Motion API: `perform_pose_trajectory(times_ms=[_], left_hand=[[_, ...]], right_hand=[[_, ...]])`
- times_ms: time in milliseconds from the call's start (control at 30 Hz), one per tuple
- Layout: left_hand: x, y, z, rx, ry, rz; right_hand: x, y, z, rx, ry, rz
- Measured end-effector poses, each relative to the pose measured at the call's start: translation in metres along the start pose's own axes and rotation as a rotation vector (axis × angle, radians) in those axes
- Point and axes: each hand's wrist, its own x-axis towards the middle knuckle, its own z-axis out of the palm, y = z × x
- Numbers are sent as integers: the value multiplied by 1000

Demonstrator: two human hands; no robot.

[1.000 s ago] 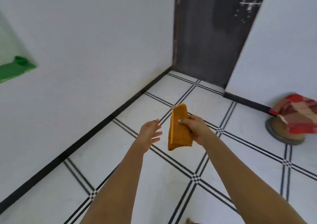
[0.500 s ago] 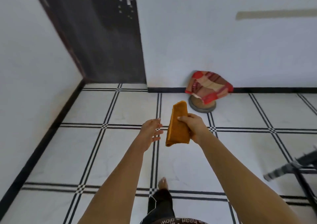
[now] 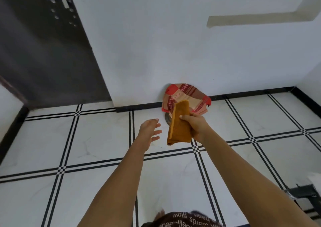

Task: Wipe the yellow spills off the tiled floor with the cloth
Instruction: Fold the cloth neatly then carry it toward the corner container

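Observation:
My right hand [image 3: 196, 126] grips a folded orange cloth [image 3: 178, 124] by its right edge and holds it upright at chest height over the floor. Just left of the cloth, my left hand [image 3: 150, 128] hovers with its fingers spread and holds nothing. Below both hands lies the white tiled floor [image 3: 97, 140] with black double lines. No yellow spill shows on the tiles in view.
A red checked cloth [image 3: 186, 96] covers a round object against the far white wall. A dark door [image 3: 40, 49] stands at the left. A black metal frame [image 3: 305, 193] pokes in at the right edge. My patterned clothing [image 3: 182, 219] fills the bottom.
The view has swung right, from the left wall and door corner toward the far wall. The red checked cloth now sits behind my hands. My hands keep the same pose.

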Motion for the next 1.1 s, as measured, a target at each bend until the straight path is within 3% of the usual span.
perform_pose_trajectory(times_ms=[333, 533, 800, 1100], left_hand=[[216, 64, 85, 120, 46, -47], [389, 78, 160, 116, 128, -220], [590, 34, 235, 150, 82, -381], [697, -18, 267, 330, 78, -348]], right_hand=[[236, -72, -43, 43, 37, 102], [426, -101, -78, 45, 58, 267], [642, -67, -119, -55, 146, 439], [764, -1, -154, -160, 88, 508]])
